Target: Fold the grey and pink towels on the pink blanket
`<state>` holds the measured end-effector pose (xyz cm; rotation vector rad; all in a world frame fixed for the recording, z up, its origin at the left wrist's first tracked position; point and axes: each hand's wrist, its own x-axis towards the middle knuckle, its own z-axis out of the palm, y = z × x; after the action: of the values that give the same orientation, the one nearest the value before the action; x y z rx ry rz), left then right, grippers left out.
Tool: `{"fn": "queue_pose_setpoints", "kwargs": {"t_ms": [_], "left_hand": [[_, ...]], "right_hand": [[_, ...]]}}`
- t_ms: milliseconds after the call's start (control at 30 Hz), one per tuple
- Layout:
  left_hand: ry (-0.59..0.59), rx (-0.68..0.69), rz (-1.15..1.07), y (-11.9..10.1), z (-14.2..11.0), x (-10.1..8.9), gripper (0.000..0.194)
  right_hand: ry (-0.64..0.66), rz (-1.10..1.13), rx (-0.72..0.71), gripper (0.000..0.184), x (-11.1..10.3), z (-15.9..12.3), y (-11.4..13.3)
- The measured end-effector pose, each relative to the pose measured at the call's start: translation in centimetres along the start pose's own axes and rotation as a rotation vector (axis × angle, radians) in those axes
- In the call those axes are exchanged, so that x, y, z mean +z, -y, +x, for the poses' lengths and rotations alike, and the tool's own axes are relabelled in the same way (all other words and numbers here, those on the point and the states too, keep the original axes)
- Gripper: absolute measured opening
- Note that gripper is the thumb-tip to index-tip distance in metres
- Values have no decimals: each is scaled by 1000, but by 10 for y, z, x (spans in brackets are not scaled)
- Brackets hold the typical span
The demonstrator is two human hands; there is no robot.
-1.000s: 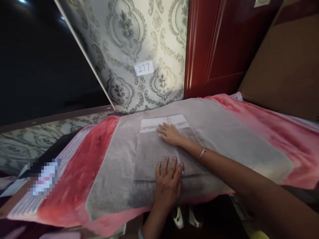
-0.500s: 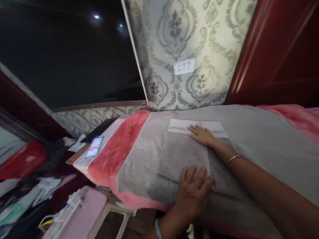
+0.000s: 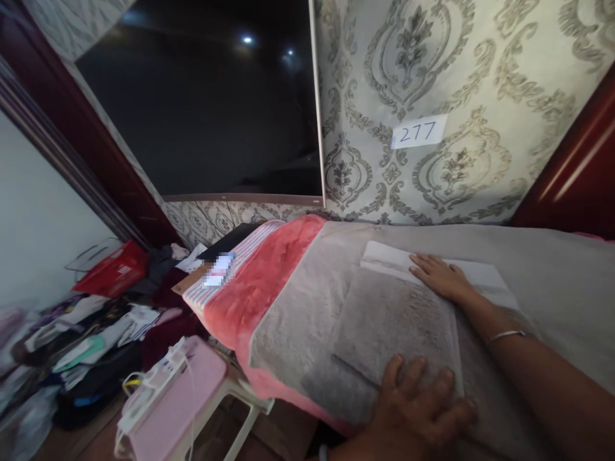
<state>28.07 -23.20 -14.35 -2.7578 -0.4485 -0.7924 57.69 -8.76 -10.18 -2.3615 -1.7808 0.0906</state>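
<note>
On my feed the folded grey towel [image 3: 394, 333] sits at 4 o'clock, on top of a wider grey towel [image 3: 552, 269] spread over a red-pink fleece blanket [image 3: 259, 307]. The right hand [image 3: 439, 276], a bangle [image 3: 504, 334] on its wrist, lies flat and open on the folded towel's far edge, beside a pale band [image 3: 384, 256]; it grips nothing. The left hand [image 3: 418, 410] rests at 5 o'clock on the near edge, fingers spread, released rather than clenched. A pink board [image 3: 173, 390] carrying a white power strip [image 3: 148, 390] stands at 7 o'clock, below the blanket's edge. What I'd watch: the layers lie near that edge, so a hard drag from the left hand could pull them out of line or slide them over the drop
</note>
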Motion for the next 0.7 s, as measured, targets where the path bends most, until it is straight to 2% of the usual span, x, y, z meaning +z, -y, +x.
{"fn": "queue_pose_setpoints", "kwargs": {"t_ms": [200, 333, 400, 467, 633, 700], "left_hand": [[-22, -25, 18, -2, 1, -7, 40], [-52, -16, 25, 0, 4, -19, 39], [-54, -17, 17, 1, 5, -23, 39], [-51, -25, -9, 2, 6, -24, 39], [-69, -56, -114, 2, 9, -19, 40], [-66, -64, -147, 2, 11, -18, 41]], "right_hand": [[-50, -5, 10, 66, 8, -1, -1], [-25, -17, 0, 65, -3, 0, 4], [9, -17, 0, 64, -11, -9, 11], [26, -16, -27, 63, -15, -29, 19], [2, -30, -200, 61, -9, -105, 29], [-12, -19, -220, 61, -10, -128, 30]]}}
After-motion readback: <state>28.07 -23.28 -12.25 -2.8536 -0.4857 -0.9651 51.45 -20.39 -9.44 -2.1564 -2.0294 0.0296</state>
